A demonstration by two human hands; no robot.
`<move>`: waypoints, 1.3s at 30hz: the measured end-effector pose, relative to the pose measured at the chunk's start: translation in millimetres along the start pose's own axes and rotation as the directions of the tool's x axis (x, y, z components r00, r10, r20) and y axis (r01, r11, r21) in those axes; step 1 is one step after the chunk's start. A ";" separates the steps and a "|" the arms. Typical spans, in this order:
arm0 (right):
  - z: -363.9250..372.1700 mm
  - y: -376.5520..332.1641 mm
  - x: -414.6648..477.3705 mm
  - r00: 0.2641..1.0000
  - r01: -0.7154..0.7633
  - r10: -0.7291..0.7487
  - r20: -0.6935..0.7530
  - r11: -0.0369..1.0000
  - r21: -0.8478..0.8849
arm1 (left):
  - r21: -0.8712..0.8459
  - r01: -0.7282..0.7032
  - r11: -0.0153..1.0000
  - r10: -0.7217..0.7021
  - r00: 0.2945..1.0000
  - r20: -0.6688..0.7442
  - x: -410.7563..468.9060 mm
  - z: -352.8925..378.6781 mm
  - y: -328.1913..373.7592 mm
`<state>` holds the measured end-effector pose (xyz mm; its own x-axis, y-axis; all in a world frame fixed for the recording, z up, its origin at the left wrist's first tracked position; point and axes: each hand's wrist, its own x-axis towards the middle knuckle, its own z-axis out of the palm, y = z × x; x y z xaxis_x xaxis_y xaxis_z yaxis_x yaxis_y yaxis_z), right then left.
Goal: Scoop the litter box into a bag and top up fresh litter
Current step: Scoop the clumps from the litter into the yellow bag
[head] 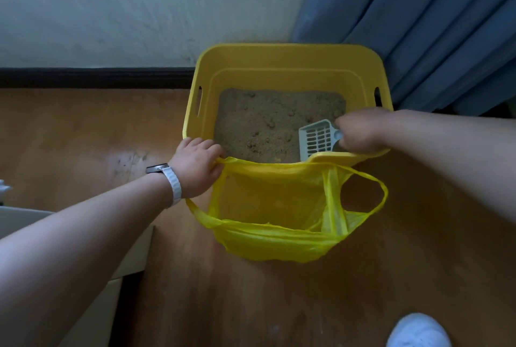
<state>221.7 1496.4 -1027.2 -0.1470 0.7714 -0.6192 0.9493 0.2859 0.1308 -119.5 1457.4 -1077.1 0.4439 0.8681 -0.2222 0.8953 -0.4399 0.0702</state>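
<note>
head view: yellow litter box (290, 52) sits on the wooden floor (69, 128) in the corner by the blue curtain (432, 25), with sandy litter (265, 120) and several clumps showing in it. right hand (363, 131) is curled round the handle of the pale slotted scoop (318, 137); the scoop head looks empty and sits low at the near right corner of the box. left hand (196, 168), watch on the wrist, pinches the left handle of the yellow bag (279, 240), fingers curled, keeping the mouth open right against the near wall of the box. the bag's right handle (382, 193) hangs loose. likely risks: the bag is held on one side only, so the mouth may sag or fold shut as a load comes over. clumps could then drop on the floor or in the gap by the rim. if the scoop is lifted without shaking, loose litter will sift through the slots on the way. the film looks thin, so a scoop edge could snag it.
</note>
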 end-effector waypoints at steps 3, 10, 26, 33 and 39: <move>7.8 8.1 12.1 1.000 -0.015 0.014 -0.023 0.998 -0.069 | 0.032 0.016 0.999 -0.015 1.000 -0.024 -0.5 3.9 4.9; -9.1 26.2 33.9 0.993 -0.119 0.117 -0.018 0.981 -0.154 | 0.025 0.035 0.999 -0.032 0.994 -0.105 -3.6 12.8 11.3; 5.6 16.7 47.6 0.985 0.018 0.036 0.168 0.951 -0.309 | 0.019 0.094 0.995 -0.092 0.992 -0.091 -5.7 14.6 16.6; 32.6 15.4 41.8 0.985 -0.086 0.112 0.133 0.979 -0.187 | 0.017 0.126 0.992 -0.126 0.992 0.007 -1.0 4.3 20.8; 28.0 20.2 59.2 0.984 -0.132 0.143 0.110 0.987 -0.096 | 0.007 0.104 0.995 -0.104 0.993 -0.048 -3.2 8.7 20.1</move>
<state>239.9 1531.9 -1082.8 0.0214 0.7367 -0.6758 0.9291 0.2349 0.2855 -103.2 1443.8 -1083.4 0.3496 0.9191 -0.1818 0.9365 -0.3483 0.0401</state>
